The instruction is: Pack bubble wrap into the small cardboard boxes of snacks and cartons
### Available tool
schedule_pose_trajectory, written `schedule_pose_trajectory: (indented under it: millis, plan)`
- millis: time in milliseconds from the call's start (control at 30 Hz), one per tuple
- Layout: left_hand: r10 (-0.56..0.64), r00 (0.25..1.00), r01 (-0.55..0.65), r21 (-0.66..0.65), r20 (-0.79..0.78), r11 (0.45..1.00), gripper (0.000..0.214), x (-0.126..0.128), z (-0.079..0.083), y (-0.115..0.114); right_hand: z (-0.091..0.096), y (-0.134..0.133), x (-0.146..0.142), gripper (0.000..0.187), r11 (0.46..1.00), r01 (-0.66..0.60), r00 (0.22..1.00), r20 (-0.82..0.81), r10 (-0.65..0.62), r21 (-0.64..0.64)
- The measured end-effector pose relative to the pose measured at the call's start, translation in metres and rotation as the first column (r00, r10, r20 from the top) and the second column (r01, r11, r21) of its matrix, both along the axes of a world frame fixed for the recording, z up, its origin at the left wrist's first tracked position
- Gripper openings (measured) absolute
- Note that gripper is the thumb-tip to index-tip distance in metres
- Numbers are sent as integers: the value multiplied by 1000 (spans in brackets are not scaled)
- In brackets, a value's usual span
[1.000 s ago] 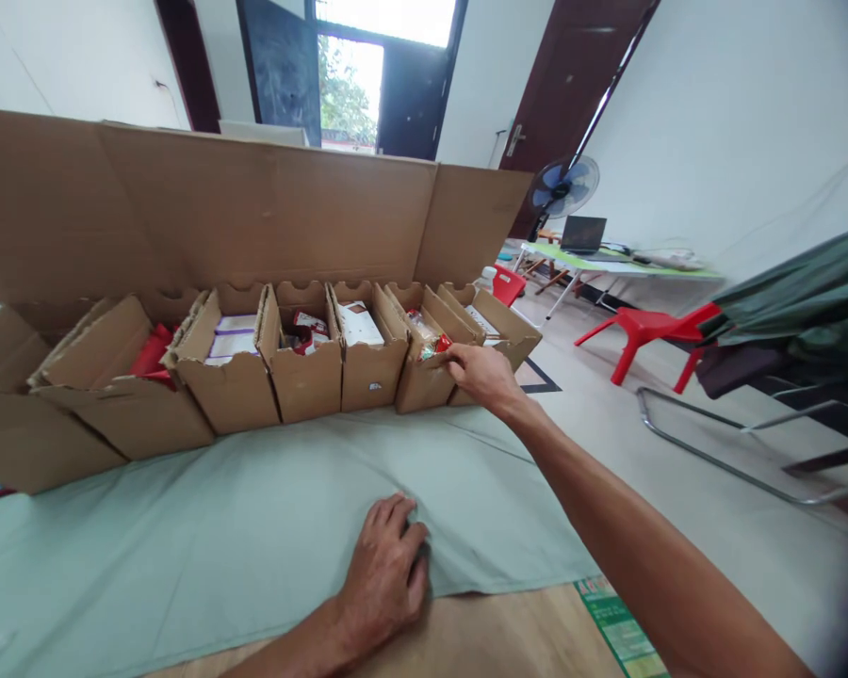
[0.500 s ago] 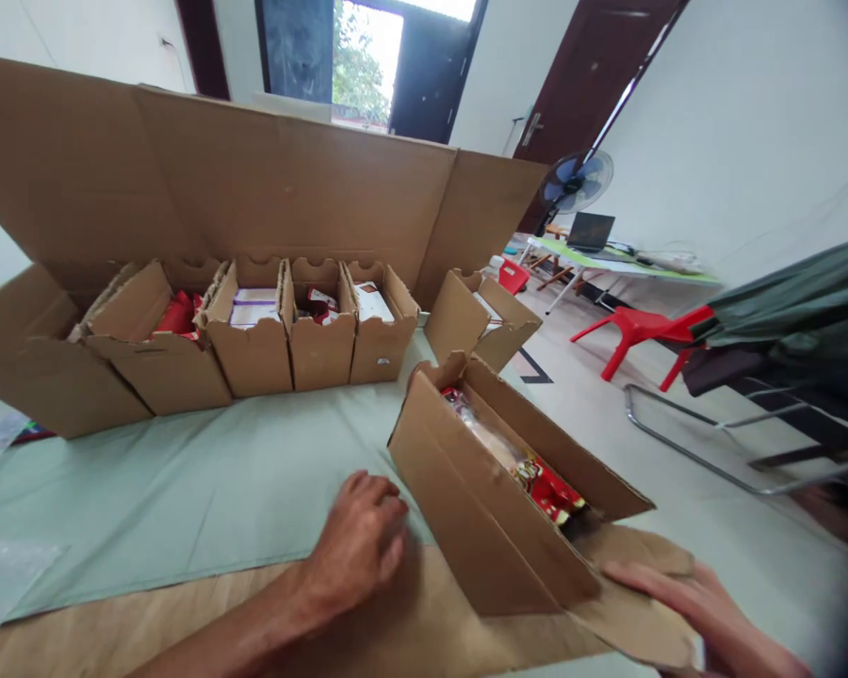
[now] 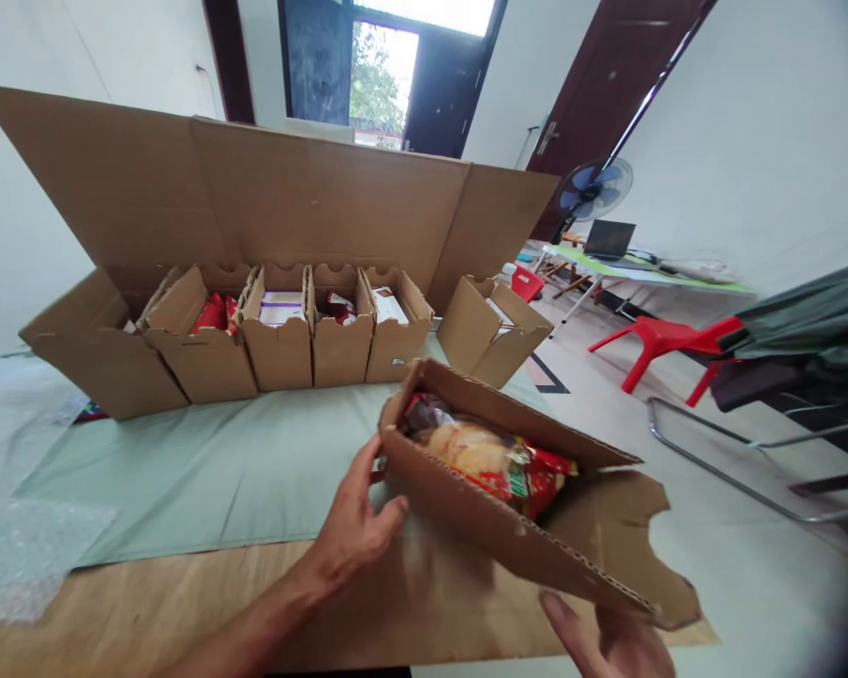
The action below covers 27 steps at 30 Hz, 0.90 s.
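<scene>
An open cardboard box (image 3: 466,499) is tilted towards me above the front of the table. Inside it lies a shiny red and clear plastic snack packet (image 3: 491,457) with pale round pieces showing through. My left hand (image 3: 360,518) holds the box's far left end, fingers against the end wall and thumb apart along the near side. My right hand (image 3: 608,640) is under the near right end, its thumb showing and most fingers hidden beneath the cardboard.
Several open cardboard boxes (image 3: 275,358) stand in a row against a tall cardboard panel (image 3: 325,207). Another box (image 3: 473,325) stands apart at their right. Bubble wrap (image 3: 35,537) lies at left on the green cloth (image 3: 219,471). A red stool (image 3: 650,344) and a metal frame (image 3: 685,461) are at right.
The box has been lifted and tipped towards me, showing more of the packet. My left hand has come from the table to its left end; my right has shifted below its near end.
</scene>
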<state>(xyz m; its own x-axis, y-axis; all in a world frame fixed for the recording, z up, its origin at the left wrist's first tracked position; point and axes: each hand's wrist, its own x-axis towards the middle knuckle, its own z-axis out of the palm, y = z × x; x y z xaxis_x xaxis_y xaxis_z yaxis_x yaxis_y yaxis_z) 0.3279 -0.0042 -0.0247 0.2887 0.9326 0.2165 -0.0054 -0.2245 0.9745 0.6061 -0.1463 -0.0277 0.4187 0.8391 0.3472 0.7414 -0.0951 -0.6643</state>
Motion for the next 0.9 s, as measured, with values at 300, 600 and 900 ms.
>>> schedule_pose_trajectory:
  millis: [300,600,900]
  plan:
    - [507,858,-510,21,84,860,57,-104,-24,-37,27,131,-102,24,857,-510,860,42,508,73]
    - [595,802,-590,-81,54,803,70,-150,-27,-6,17,209,-161,43,791,-610,778,-158,608,46]
    - [591,806,-592,13,36,806,77,-148,-26,25,-31,227,-170,63,804,-568,717,-375,587,172]
